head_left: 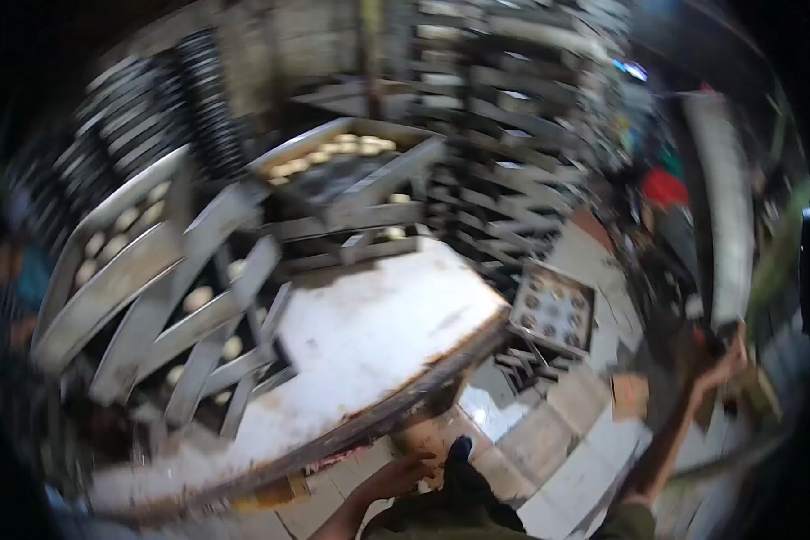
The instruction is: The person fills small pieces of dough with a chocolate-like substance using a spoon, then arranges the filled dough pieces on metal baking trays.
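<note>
My right hand (729,362) is stretched out to the right, its fingers closed on the lower end of a long grey metal tray (724,198), which stands on edge, tilted upright. The tray's far face is hidden from me. My left hand (400,473) hangs low in front of my body, beside the edge of the white-topped table (378,333). Its fingers are loosely apart with nothing visible in them.
Crisscross-stacked metal trays (175,297) with pale dough balls stand on the table's left. Another dough tray (351,171) tops a stack behind. Tall stacks of trays (513,162) rise at the back. A tray with round marks (553,308) sits on a low stack over the tiled floor (549,432).
</note>
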{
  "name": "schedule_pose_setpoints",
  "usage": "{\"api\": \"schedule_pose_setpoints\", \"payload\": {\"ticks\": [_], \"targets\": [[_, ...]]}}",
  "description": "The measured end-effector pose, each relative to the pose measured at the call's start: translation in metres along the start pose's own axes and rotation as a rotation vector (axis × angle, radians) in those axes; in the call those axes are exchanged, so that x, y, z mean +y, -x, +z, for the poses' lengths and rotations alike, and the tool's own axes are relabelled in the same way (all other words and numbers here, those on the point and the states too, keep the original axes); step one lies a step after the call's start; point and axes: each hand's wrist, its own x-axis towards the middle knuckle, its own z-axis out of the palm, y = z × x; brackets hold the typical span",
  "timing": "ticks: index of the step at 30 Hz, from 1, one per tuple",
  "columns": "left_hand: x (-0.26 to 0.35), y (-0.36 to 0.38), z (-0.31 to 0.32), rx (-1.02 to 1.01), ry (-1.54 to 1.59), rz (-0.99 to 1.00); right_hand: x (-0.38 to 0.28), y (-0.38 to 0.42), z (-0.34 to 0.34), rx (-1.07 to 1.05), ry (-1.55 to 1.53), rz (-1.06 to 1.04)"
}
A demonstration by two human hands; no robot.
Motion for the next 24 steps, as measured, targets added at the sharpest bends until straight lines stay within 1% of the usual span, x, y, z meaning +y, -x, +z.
{"api": "schedule_pose_setpoints", "payload": {"ticks": [1,3,4,5,6,7,8,9,10,11,12,13,14,15,16,17,18,19,20,21,23,24], "targets": [[-0.006,0.015,-0.005,0.010,-0.084,0.253,-0.001,-0.015,0.001,0.045,-0.053,-0.002],[0.001,0.046,-0.022,0.046,-0.047,0.383,-0.014,-0.040,-0.001,0.143,-0.187,-0.039],[0.021,0.065,-0.039,0.085,-0.082,0.462,-0.019,-0.052,0.010,0.214,-0.307,-0.096],[0.020,0.070,-0.055,0.348,-0.297,0.825,-0.105,-0.078,0.001,0.166,-0.319,0.310],[0.064,0.116,-0.072,0.392,-0.260,0.696,-0.158,-0.102,-0.009,0.103,-0.455,0.518],[0.085,0.147,-0.083,0.580,-0.205,0.823,-0.187,-0.118,-0.008,0.031,-0.579,0.730],[0.110,0.181,-0.100,0.787,-0.426,0.989,-0.206,-0.126,0.006,0.040,-0.653,0.758],[0.129,0.204,-0.103,0.956,-0.302,1.075,-0.190,-0.121,0.048,-0.124,-1.070,0.878],[0.146,0.219,-0.123,1.145,-0.446,1.177,-0.177,-0.118,0.090,-0.305,-1.486,0.980],[0.172,0.236,-0.135,1.253,-0.515,1.279,-0.212,-0.133,0.099,-0.720,-2.108,0.854],[0.193,0.248,-0.148,1.351,-0.558,1.363,-0.247,-0.142,0.120,-0.732,-2.151,0.872],[0.219,0.264,-0.155,1.328,-0.449,1.409,-0.292,-0.151,0.125,-0.800,-2.178,0.953],[0.235,0.276,-0.169,1.408,-0.531,1.411,-0.316,-0.146,0.159,-0.741,-2.084,0.483],[0.250,0.284,-0.181,1.463,-0.492,1.420,-0.339,-0.141,0.193,-0.556,-1.918,0.047],[0.260,0.295,-0.191,1.463,-0.474,1.379,-0.363,-0.136,0.228,-0.321,-1.792,-0.255],[0.265,0.304,-0.197,1.460,-0.451,1.339,-0.406,-0.150,0.221,-0.846,-2.081,0.260],[0.268,0.304,-0.200,1.449,-0.418,1.411,-0.448,-0.163,0.215,-1.107,-2.240,1.128],[0.269,0.303,-0.201,1.435,-0.381,1.480,-0.479,-0.163,0.210,-1.200,-2.175,1.188],[0.260,0.309,-0.191,1.398,-0.227,1.431,-0.515,-0.167,0.214,-1.374,-2.257,1.026],[0.254,0.313,-0.183,1.290,0.081,1.600,-0.546,-0.168,0.212,-1.509,-2.395,0.993],[0.249,0.317,-0.176,1.570,0.062,1.525,-0.606,-0.176,0.198,-1.706,-2.447,0.892],[0.243,0.316,-0.180,1.573,0.043,1.525,-0.638,-0.174,0.206,-1.689,-2.412,0.834]]}}
